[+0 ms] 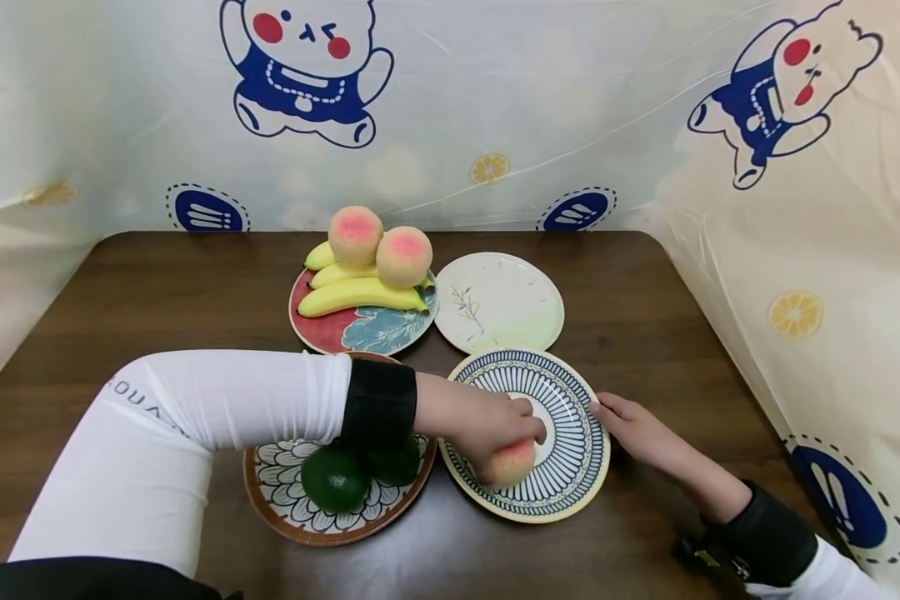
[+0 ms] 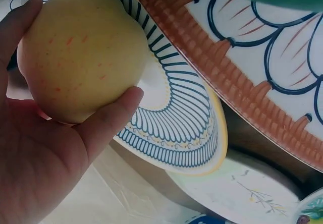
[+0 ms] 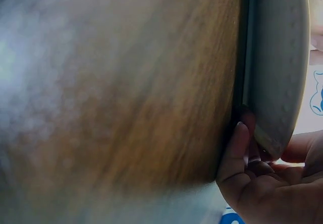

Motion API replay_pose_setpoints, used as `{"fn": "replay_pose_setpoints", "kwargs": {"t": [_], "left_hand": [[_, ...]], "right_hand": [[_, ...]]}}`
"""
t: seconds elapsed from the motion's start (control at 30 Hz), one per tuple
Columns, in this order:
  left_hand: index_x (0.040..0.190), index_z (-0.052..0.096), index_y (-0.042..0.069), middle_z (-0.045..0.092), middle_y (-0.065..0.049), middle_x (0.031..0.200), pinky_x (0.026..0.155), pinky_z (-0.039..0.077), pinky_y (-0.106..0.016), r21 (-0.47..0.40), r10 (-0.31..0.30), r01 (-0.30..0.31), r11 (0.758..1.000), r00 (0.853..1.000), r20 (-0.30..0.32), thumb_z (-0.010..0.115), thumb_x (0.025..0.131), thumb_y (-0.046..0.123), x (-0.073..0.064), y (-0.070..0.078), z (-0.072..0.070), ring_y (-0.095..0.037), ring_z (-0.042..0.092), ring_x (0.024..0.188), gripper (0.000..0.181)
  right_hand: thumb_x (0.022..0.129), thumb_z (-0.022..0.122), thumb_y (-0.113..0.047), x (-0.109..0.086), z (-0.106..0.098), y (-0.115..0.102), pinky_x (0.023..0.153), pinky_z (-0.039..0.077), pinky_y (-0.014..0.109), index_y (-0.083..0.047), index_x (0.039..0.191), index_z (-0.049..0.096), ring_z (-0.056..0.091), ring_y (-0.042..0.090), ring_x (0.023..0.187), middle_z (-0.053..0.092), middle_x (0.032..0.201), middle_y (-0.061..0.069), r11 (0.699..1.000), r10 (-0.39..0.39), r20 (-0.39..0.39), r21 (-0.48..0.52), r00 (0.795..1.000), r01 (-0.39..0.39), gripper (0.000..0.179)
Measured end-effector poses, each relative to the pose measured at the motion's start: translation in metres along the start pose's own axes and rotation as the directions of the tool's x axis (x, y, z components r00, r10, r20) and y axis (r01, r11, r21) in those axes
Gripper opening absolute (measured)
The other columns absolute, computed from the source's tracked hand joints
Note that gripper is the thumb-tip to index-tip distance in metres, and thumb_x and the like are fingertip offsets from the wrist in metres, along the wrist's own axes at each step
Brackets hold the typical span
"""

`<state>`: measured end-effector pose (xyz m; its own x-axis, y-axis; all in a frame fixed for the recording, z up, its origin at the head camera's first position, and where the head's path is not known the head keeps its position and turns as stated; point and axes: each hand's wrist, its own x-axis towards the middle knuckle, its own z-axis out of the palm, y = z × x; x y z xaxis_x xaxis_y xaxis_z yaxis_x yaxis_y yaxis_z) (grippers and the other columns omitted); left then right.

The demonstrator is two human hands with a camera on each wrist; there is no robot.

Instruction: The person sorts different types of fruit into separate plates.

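Note:
My left hand (image 1: 491, 421) grips a peach (image 1: 513, 463) over the blue-and-white patterned plate (image 1: 570, 467) with a yellow rim. In the left wrist view the thumb and fingers curl round the pale yellow peach (image 2: 83, 55). At that plate's right edge, my right hand (image 1: 640, 427) pinches the rim. The right wrist view shows its fingers (image 3: 237, 148) beneath the plate's edge (image 3: 277, 72) and the thumb on the other side. Under my left forearm, a brown-rimmed plate (image 1: 300, 531) bears two dark green avocados (image 1: 335, 479), one partly hidden by the wristband.
At the back, a red-and-blue plate (image 1: 311, 327) carries several bananas (image 1: 360, 295) with two peaches (image 1: 403, 257) on top. A pale plate with a leaf sprig (image 1: 498, 302) stands to its right, just behind the patterned plate. A printed curtain (image 1: 450, 100) hangs behind the wooden table (image 1: 217, 283).

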<state>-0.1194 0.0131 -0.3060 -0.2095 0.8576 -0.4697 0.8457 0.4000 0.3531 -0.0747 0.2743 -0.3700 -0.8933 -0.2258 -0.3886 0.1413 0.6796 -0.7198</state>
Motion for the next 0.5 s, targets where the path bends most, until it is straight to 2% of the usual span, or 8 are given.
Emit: {"fn": "replay_pose_setpoints", "kwargs": {"t": [0.23,0.5], "left_hand": [[0.147,0.048,0.023,0.051,-0.005,0.138,0.105,0.046,-0.026,-0.040,0.013,-0.014,0.999,1.000,-0.021,0.086,0.083,0.036,-0.003,-0.009,0.005,-0.017,0.053,0.123,0.076],[0.158,0.035,0.025,0.051,-0.005,0.145,0.107,0.049,-0.031,0.027,0.002,-0.001,1.000,0.999,-0.047,0.085,0.079,0.048,-0.004,-0.012,0.007,-0.018,0.055,0.126,0.096]], "right_hand": [[0.111,0.041,-0.024,0.001,-0.001,-0.001,0.083,0.048,0.019,0.006,0.132,0.057,0.060,0.013,0.096,0.070,0.103,0.009,0.999,-0.015,-0.011,-0.050,1.000,0.014,0.039],[0.112,0.041,-0.027,0.003,-0.002,-0.001,0.086,0.049,0.025,0.005,0.134,0.055,0.060,0.017,0.098,0.070,0.106,0.009,0.998,0.015,0.001,-0.053,1.000,-0.015,0.042]]}}
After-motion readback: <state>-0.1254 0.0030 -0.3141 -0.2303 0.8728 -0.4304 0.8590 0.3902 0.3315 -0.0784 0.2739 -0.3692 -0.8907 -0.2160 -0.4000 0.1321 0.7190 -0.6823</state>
